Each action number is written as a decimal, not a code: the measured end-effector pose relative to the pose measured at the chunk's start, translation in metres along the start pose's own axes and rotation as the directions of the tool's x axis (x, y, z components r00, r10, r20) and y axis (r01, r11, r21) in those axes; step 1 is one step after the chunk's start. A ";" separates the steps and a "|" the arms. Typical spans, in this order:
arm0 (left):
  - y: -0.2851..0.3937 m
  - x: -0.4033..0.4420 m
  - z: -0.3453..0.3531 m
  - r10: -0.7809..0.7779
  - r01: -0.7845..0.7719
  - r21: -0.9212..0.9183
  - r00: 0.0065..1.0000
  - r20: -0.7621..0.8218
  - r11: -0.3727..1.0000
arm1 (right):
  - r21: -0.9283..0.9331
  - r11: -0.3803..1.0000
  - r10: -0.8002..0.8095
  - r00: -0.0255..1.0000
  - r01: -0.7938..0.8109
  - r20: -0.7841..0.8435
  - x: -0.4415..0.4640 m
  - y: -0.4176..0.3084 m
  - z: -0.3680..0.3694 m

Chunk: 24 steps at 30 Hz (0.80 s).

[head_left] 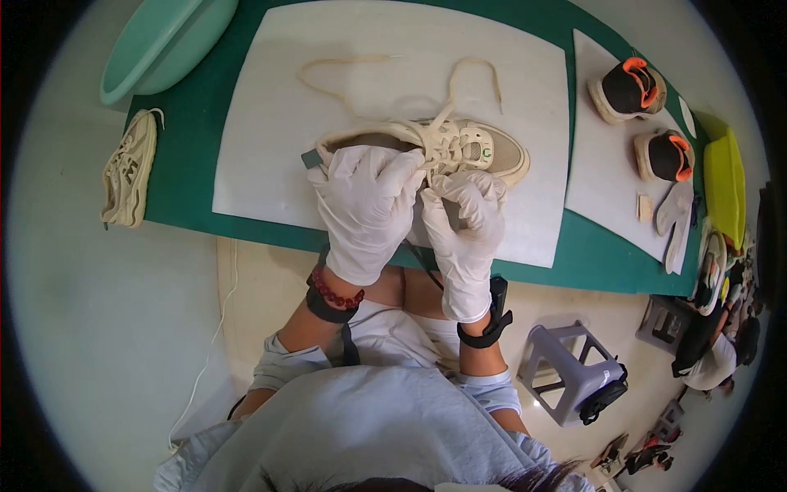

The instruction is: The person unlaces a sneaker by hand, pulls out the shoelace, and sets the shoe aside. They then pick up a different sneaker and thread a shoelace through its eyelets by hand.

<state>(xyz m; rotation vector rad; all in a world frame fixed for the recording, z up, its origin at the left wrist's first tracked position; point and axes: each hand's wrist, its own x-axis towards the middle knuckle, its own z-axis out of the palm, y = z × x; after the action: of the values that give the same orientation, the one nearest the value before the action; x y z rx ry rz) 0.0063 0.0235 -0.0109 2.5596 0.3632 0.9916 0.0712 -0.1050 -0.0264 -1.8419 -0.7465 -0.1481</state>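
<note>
A beige sneaker [502, 153] with a green mark near its toe lies on its side on the white mat, toe to the right. Its cream shoelace [450, 88] is partly threaded, and loose lengths trail over the mat beyond it. My left hand [369, 205], in a white glove, is closed on the near side of the sneaker's collar, fingertips by the eyelets. Also gloved, my right hand [467, 221] pinches the shoelace at the near eyelet row, close to the left fingertips. The exact pinch point is partly hidden by the fingers.
The white mat [270, 156] covers a green table [184, 164]. A matching sneaker [131, 172] stands at the left edge, below a teal basin [168, 49]. Two black-and-orange shoes [630, 90] and a yellow bin [725, 184] are at right. A grey stool [570, 365] stands on the floor.
</note>
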 end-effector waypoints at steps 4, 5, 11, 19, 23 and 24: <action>-0.002 -0.001 0.002 0.012 -0.012 -0.024 1.000 -0.018 1.000 | 0.008 1.000 -0.011 1.000 0.011 0.013 0.001 -0.001 -0.002; -0.002 -0.001 0.003 0.006 -0.006 -0.017 1.000 -0.019 1.000 | 0.008 1.000 -0.010 1.000 0.010 0.018 0.001 0.000 -0.002; 0.000 0.002 0.001 0.021 -0.022 -0.038 0.999 -0.032 0.999 | 0.014 1.000 -0.009 1.000 0.009 0.008 0.000 0.001 0.000; -0.001 -0.001 0.003 0.014 -0.015 -0.016 0.999 -0.040 1.000 | -0.011 1.000 -0.029 0.999 0.029 0.013 0.000 0.001 0.000; 0.000 0.001 0.001 0.021 -0.021 0.000 1.000 -0.013 1.000 | -0.035 0.999 -0.040 0.999 0.041 0.026 0.000 0.002 -0.001; 0.000 0.002 0.001 0.013 -0.013 -0.002 1.000 -0.020 1.000 | -0.046 0.998 -0.048 0.998 0.049 0.029 0.000 0.002 -0.001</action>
<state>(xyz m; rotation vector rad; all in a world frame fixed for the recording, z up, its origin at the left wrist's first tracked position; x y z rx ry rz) 0.0081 0.0237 -0.0105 2.5547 0.3512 1.0223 0.0730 -0.1063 -0.0276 -1.8736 -0.8135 -0.1731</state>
